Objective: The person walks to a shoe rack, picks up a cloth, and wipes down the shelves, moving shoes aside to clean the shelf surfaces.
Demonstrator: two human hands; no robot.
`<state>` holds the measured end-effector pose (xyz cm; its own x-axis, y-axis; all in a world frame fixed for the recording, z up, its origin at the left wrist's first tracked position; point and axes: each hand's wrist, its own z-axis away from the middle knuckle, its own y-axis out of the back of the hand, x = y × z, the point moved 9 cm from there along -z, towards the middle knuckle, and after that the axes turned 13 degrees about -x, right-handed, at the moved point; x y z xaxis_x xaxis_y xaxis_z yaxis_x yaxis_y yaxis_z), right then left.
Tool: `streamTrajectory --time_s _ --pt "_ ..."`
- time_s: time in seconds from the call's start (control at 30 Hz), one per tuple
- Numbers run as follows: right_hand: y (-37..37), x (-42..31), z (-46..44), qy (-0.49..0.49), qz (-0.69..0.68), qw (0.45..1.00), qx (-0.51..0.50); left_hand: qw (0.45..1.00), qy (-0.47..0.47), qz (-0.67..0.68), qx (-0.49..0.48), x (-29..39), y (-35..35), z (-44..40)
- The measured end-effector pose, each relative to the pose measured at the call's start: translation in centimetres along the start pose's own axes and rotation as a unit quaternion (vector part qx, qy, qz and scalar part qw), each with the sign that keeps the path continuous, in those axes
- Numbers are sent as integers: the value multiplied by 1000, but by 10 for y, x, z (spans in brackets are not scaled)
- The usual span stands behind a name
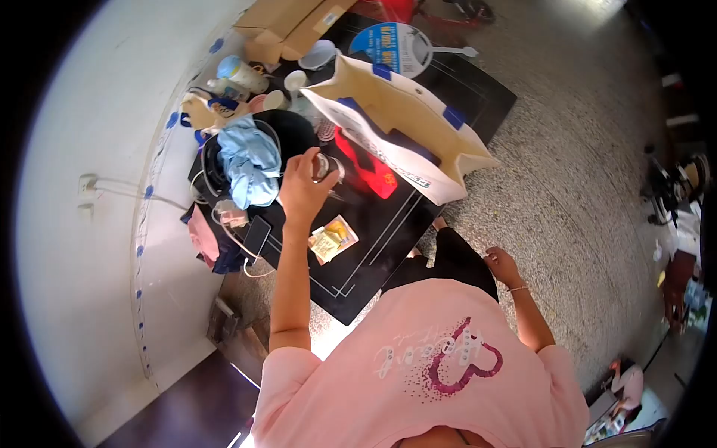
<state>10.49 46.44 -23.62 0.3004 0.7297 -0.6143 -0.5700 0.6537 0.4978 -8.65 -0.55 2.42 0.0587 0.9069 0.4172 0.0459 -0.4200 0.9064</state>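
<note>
My left hand (305,187) is closed around a small clear container (326,169), which looks like a glass or jar, over the black table (388,246). The fingers cover part of it. A red ribbon-like cloth (377,178) lies just to its right, beside a large white tote bag (426,168) standing with its mouth open. Nearer me on the table is a small yellow-and-white packet (333,240). My right hand (502,267) hangs beside my leg above the floor, loosely curled and holding nothing visible.
Left of my hand, a light blue cloth (250,160) lies over a black pot-like container. A phone (258,236) with a white cable rests near the table's left edge. Bottles (243,73), a cardboard box (287,26) and a round fan (392,48) are at the back.
</note>
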Motion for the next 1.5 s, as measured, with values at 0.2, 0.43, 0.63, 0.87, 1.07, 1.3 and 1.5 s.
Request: streamTrajectory --time_s 0.2,0.43,0.63,0.87,1.07,1.3,1.5 --pt "-43 72 36 -75 -55 995 27 999 30 7 12 3 -1 -6" --pt "-29 201 39 -198 -154 968 -5 992 81 -50 -84 26 -16 7" --pt "50 270 33 -208 -159 965 -5 981 135 -92 -101 27 -21 14" --pt "126 358 50 -218 -244 941 82 967 54 -100 230 232 90 -15" --pt "205 355 -9 -155 -176 971 42 973 -111 184 80 420 -5 -95" --pt "386 172 -132 108 -152 982 33 955 -43 285 -64 462 -114 -223" --pt "507 232 -205 111 -55 975 185 938 -86 275 -194 524 -245 -371"
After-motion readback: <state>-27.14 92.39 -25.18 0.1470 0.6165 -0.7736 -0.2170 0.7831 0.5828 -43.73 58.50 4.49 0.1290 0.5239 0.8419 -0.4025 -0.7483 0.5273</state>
